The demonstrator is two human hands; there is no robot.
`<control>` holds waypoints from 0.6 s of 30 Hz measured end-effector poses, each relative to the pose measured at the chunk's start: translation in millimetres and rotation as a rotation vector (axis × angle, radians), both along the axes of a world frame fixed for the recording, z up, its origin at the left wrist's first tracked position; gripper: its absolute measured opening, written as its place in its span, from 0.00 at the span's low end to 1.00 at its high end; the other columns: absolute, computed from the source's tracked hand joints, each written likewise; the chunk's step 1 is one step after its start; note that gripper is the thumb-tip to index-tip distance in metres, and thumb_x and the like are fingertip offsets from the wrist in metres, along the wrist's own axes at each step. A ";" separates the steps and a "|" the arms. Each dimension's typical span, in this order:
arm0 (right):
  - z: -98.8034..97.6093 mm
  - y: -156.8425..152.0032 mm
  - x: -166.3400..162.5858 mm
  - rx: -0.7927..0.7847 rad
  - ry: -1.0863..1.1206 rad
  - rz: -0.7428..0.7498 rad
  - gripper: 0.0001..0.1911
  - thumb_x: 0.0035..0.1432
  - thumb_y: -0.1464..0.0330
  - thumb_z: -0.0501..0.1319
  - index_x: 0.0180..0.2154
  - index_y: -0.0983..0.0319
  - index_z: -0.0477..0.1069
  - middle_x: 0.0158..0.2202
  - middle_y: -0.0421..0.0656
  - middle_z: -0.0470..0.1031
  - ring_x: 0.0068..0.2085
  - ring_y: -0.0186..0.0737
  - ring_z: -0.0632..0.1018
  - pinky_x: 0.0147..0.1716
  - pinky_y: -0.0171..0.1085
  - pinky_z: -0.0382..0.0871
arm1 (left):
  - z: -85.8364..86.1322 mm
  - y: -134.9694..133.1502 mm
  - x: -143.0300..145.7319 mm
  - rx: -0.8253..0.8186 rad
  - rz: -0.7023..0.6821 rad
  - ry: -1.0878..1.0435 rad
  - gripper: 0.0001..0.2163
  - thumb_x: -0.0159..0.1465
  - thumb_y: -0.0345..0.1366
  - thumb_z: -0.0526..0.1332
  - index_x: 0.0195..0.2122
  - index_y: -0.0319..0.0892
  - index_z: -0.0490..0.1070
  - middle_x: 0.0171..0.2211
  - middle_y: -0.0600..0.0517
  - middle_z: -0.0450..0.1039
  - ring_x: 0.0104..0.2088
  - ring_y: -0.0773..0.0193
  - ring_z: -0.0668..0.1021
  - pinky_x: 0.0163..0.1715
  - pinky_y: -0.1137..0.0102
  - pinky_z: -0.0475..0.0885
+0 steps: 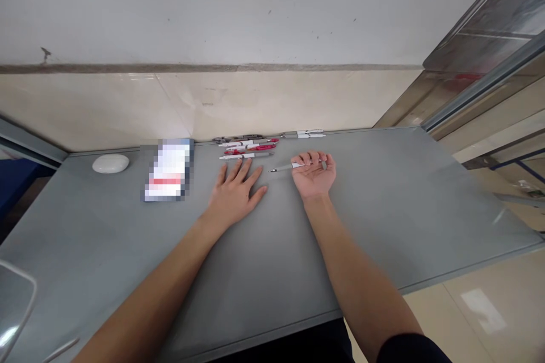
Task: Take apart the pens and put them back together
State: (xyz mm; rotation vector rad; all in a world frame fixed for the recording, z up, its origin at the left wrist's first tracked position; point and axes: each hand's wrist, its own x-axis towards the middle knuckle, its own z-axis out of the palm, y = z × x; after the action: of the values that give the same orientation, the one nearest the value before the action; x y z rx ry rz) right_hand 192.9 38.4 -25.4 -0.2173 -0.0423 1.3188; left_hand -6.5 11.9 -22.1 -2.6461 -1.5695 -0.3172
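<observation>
Pen (281, 168) in the right hand (314, 174), at a grey table (264, 278)

Palm up, the hand closes curled fingers around it, the tip pointing left. Nearby, the left hand (232, 195) lies palm down, fingers spread wide. Beyond is a cluster of pens (255, 148); two more pens (310, 135) lie rightward, near the wall (298, 99). Farther left sit a pixelated item (168, 170) and a white oval object (110, 163).

A single head-worn camera looks forward and down from the person's side of the grey table (264, 272), facing the wall (272, 17) nearly square on; it is near enough that the left hand (230, 198) and right hand (314, 178) fall about mid-view, yet wide enough to show floor (489, 300) at lower right.
</observation>
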 end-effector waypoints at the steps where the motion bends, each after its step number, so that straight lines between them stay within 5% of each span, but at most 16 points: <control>1: -0.4 0.1 0.1 0.004 -0.005 0.001 0.11 0.57 0.65 0.52 0.24 0.58 0.54 0.19 0.32 0.55 0.21 0.31 0.62 0.24 0.36 0.62 | -0.5 0.1 -0.1 0.004 0.001 -0.002 0.25 0.69 0.50 0.46 0.65 0.48 0.58 0.67 0.49 0.52 0.67 0.52 0.55 0.65 0.50 0.47; 9: -4.5 0.8 0.9 0.100 0.025 0.043 0.11 0.57 0.66 0.52 0.24 0.58 0.54 0.19 0.32 0.56 0.22 0.31 0.62 0.25 0.35 0.62 | -0.6 0.8 -0.1 0.000 0.000 0.013 0.26 0.69 0.50 0.45 0.65 0.47 0.58 0.67 0.48 0.51 0.67 0.51 0.55 0.65 0.49 0.47; 18: 0.0 -0.4 0.3 0.038 0.017 0.013 0.11 0.58 0.65 0.51 0.24 0.58 0.55 0.20 0.33 0.55 0.21 0.32 0.62 0.24 0.36 0.62 | -1.1 0.3 0.3 0.014 -0.003 0.011 0.26 0.69 0.50 0.45 0.64 0.47 0.59 0.67 0.47 0.52 0.67 0.51 0.55 0.65 0.49 0.47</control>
State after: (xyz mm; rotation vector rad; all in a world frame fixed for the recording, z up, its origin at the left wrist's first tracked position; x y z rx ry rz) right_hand 193.1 38.0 -25.4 -0.1734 -0.0542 1.3320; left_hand -6.2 12.2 -23.2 -2.6356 -1.5554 -0.3122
